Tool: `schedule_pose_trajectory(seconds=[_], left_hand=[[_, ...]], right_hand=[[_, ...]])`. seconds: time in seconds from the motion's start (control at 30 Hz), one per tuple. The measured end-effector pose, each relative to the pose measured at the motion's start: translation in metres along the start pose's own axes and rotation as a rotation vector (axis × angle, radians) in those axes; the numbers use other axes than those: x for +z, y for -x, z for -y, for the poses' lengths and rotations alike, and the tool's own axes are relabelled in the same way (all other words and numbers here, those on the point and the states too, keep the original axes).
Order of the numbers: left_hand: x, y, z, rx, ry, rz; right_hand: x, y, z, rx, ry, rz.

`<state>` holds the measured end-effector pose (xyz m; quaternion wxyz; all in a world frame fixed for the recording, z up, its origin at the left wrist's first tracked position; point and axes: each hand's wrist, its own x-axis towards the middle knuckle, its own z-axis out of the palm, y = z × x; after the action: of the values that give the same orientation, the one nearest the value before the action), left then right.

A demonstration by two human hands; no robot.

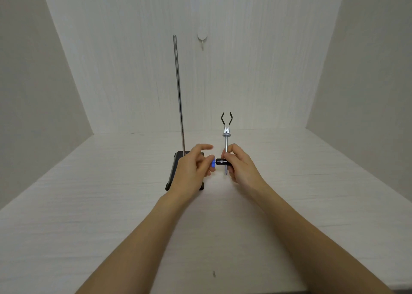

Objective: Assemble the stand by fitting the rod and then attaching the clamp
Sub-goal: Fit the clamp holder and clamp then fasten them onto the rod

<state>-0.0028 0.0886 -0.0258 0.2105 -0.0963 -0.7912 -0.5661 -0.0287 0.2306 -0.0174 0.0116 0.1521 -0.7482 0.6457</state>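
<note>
A thin metal rod [179, 93] stands upright in the black base [172, 171] on the white table. To its right I hold the clamp [226, 133] upright above the table, its black two-pronged jaws at the top and its steel shaft through a black boss head [221, 161]. My right hand [239, 164] grips the boss head and shaft. My left hand [191, 168] pinches the blue knob [213, 162] on the boss head's left end, covering part of the base.
A white table [89, 204] fills the foreground, closed in by pale walls at the back and sides. A small round white hook [202, 37] hangs on the back wall. A small dark mark [214, 274] lies near the table's front edge.
</note>
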Motion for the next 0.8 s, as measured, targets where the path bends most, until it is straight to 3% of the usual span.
schedule_pose_trajectory(seconds=[0.13, 0.23, 0.33, 0.53, 0.8], left_hand=[[-0.0028, -0.0023, -0.0023, 0.075, -0.078, -0.098], [-0.0033, -0.0023, -0.0036, 0.152, -0.096, -0.038], [-0.0025, -0.0014, -0.0014, 0.093, -0.089, 0.023], [-0.0008, -0.0021, -0.0024, -0.040, 0.003, -0.010], [-0.0043, -0.0019, -0.0020, 0.079, -0.040, -0.009]], right_hand=[[-0.0001, 0.0015, 0.0022, -0.035, 0.007, 0.008], [-0.0005, 0.0019, 0.0025, -0.045, -0.007, 0.003], [-0.0005, 0.0022, 0.0008, -0.041, -0.027, 0.010], [0.0019, 0.0029, -0.0013, -0.064, -0.019, 0.029], [-0.0007, 0.0016, -0.0012, -0.025, -0.052, 0.005]])
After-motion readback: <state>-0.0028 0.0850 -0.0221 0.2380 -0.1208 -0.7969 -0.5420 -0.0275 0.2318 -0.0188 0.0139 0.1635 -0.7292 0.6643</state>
